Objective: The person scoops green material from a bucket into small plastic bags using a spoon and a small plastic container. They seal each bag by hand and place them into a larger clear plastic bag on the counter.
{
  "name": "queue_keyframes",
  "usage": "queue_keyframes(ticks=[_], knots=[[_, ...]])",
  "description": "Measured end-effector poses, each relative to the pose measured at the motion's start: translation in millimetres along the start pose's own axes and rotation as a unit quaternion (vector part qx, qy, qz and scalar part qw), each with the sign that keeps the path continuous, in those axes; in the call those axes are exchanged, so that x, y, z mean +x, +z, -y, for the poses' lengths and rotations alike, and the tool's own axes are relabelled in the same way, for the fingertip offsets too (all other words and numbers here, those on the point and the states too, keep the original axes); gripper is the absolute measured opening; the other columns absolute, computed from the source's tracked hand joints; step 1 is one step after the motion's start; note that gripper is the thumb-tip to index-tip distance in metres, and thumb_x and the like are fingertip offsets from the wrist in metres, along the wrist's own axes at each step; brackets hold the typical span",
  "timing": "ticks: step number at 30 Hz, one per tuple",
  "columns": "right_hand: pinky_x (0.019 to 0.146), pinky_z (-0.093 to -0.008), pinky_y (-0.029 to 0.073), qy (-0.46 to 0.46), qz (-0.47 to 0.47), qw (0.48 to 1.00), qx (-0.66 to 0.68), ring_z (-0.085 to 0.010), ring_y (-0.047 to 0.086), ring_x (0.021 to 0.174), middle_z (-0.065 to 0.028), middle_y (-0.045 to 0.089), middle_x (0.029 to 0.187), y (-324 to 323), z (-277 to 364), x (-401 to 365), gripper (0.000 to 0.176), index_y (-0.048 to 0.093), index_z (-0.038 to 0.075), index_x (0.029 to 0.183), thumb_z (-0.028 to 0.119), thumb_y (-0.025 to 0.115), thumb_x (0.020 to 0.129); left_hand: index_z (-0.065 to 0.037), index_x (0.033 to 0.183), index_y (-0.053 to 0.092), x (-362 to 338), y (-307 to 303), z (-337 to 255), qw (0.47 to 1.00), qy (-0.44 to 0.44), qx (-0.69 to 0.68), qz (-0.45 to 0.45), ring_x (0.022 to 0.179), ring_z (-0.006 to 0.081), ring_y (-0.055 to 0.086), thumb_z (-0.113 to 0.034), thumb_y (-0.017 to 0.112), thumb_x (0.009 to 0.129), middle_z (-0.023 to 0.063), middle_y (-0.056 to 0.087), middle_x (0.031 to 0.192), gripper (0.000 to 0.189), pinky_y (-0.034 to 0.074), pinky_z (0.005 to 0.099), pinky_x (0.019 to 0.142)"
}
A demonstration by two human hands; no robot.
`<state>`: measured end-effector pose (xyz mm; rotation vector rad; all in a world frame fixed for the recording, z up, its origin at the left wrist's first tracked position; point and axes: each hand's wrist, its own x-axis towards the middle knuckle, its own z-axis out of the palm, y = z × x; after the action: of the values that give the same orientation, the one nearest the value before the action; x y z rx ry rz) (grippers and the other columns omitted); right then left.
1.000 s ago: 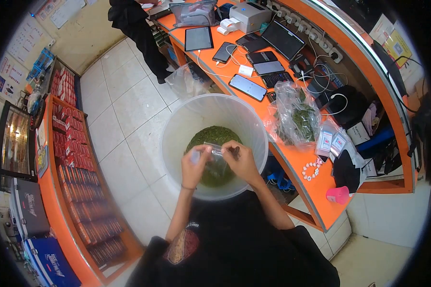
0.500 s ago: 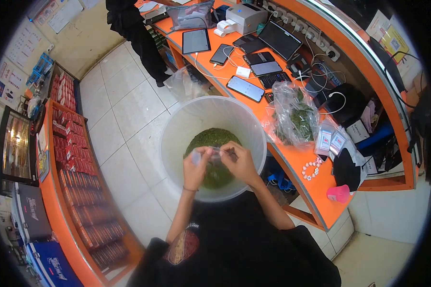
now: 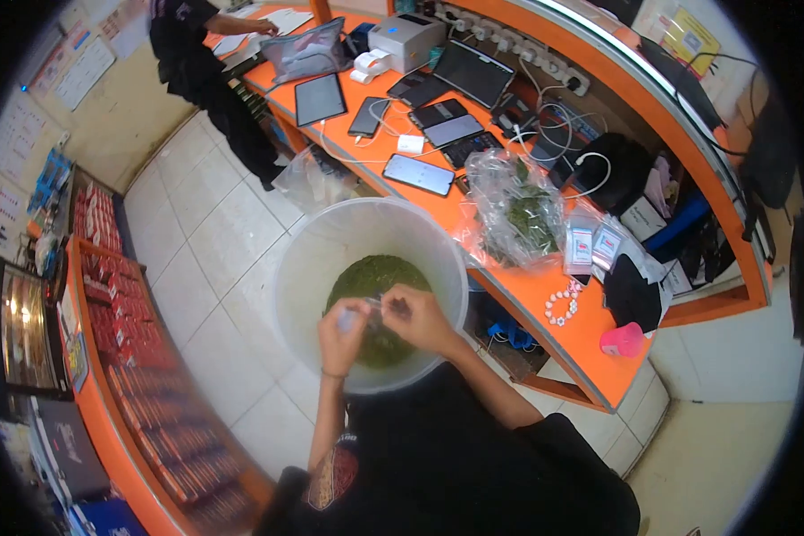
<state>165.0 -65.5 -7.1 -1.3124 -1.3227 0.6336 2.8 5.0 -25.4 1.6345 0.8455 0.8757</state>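
My left hand (image 3: 342,338) and my right hand (image 3: 417,320) are close together over a large translucent bucket (image 3: 292,259). Both are closed, fingertips pinching a small piece of clear plastic (image 3: 374,305) stretched between them. Its exact kind is too small to make out. A pale, see-through bit also shows at the left fingers, and something dark sits within the right fingers. Below, finely chopped green leaf matter (image 3: 386,271) covers the bucket's bottom, partly hidden by my hands.
To the right, an orange desk (image 3: 531,357) bears a phone (image 3: 419,174), a tablet (image 3: 320,99), a printer (image 3: 408,42), a clear bag of green leaves (image 3: 518,210) and a pink cup (image 3: 623,339). Shelves of red packs (image 3: 116,299) stand left. Another person (image 3: 207,80) stands at the desk's far end.
My view has tilted and turned, so the desk and bucket appear further left. Both hands keep pinching the clear plastic over the bucket. More of the other person shows, one hand over the desk.
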Motion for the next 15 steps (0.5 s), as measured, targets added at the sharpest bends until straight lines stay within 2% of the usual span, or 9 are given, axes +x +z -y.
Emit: queue_keyframes(ticks=[1,2,3,5,8,9,11,13,15], knots=[[0.058,-0.0318,0.044,0.053,0.003,0.999,-0.006,-0.0181,0.055,0.062,-0.0094,0.055,0.075,-5.7,6.9,-0.5,0.013,0.058,0.0,0.084,0.009,0.066,0.079,0.001,0.09,0.066,2.7,-5.6,-3.4,0.999,-0.007,0.019,-0.036,0.078,0.0106,0.061,-0.012,0.066,0.091,0.0053,0.068,0.084,0.012,0.049,0.0261,0.072],[0.058,-0.0318,0.044,0.052,-0.007,0.999,-0.009,-0.0181,0.055,0.062,-0.0094,0.055,0.075,-10.2,6.9,-1.7,0.013,0.058,0.0,0.084,0.009,0.066,0.079,0.001,0.091,0.065,7.4,-11.6,-5.1,0.996,-0.014,0.039,-0.073,0.078,0.0096,0.06,-0.01,0.065,0.092,0.0039,0.067,0.085,0.011,0.048,0.0243,0.071],[0.059,-0.0322,0.045,0.06,-0.015,0.998,-0.019,-0.0185,0.056,0.063,-0.0093,0.055,0.075,-15.3,6.8,-3.3,0.013,0.057,0.0,0.084,0.009,0.066,0.079,0.001,0.091,0.065,14.4,-18.9,-0.5,0.997,-0.008,0.037,-0.065,0.078,0.0096,0.06,-0.01,0.065,0.092,0.0039,0.067,0.085,0.011,0.048,0.0243,0.071],[0.061,-0.0327,0.046,0.067,-0.034,0.997,-0.032,-0.0189,0.057,0.064,-0.0093,0.055,0.075,-23.8,4.7,-7.4,0.014,0.057,0.0,0.084,0.009,0.066,0.079,0.0,0.09,0.065,30.2,-26.9,11.0,0.983,0.058,0.102,-0.143,0.076,0.0092,0.06,-0.015,0.065,0.092,0.0045,0.067,0.079,0.015,0.048,0.0246,0.069],[0.065,-0.0366,0.049,0.06,-0.037,0.996,-0.063,-0.0245,0.061,0.071,-0.0118,0.058,0.079,-28.0,-5.7,-16.0,0.016,0.058,-0.001,0.085,0.012,0.065,0.079,0.0,0.089,0.065,66.4,-12.1,-26.2,0.977,0.04,0.204,-0.05,0.072,0.009,0.06,-0.016,0.066,0.091,0.0053,0.066,0.075,0.016,0.048,0.025,0.066],[0.069,-0.039,0.049,0.067,-0.02,0.991,-0.116,-0.0278,0.062,0.075,-0.0132,0.059,0.08,-25.6,-8.8,-17.4,0.018,0.058,-0.002,0.087,0.014,0.064,0.079,0.0,0.09,0.066,79.4,4.7,-51.6,0.975,0.055,0.213,-0.021,0.067,0.0093,0.059,-0.018,0.067,0.091,0.0071,0.066,0.073,0.017,0.048,0.0265,0.063],[0.078,-0.0442,0.05,0.065,-0.001,0.981,-0.184,-0.0356,0.062,0.087,-0.0172,0.061,0.086,-19.9,-17.5,-18.6,0.025,0.059,-0.003,0.092,0.018,0.063,0.08,-0.001,0.094,0.066,110.3,41.8,-71.1,0.982,0.086,0.166,0.001,0.072,0.0214,0.063,-0.021,0.067,0.09,0.0168,0.067,0.082,0.02,0.049,0.033,0.07],[0.079,-0.0445,0.05,0.049,-0.017,0.981,-0.185,-0.0362,0.062,0.089,-0.0179,0.062,0.087,-17.2,-17.9,-22.5,0.025,0.06,-0.003,0.093,0.019,0.064,0.08,-0.002,0.095,0.068,133.5,88.0,-106.2,0.968,0.224,0.109,-0.015,0.077,0.0253,0.066,-0.019,0.066,0.089,0.017,0.068,0.086,0.019,0.05,0.0336,0.072],[0.082,-0.0459,0.051,0.037,-0.015,0.982,-0.184,-0.0382,0.062,0.093,-0.0202,0.062,0.095,-15.7,-23.3,-26.5,0.028,0.06,-0.002,0.097,0.02,0.066,0.08,-0.002,0.094,0.068,148.9,128.8,-124.7,0.944,0.311,0.104,0.029,0.083,0.029,0.067,-0.017,0.067,0.087,0.0171,0.069,0.09,0.016,0.051,0.0364,0.076]])
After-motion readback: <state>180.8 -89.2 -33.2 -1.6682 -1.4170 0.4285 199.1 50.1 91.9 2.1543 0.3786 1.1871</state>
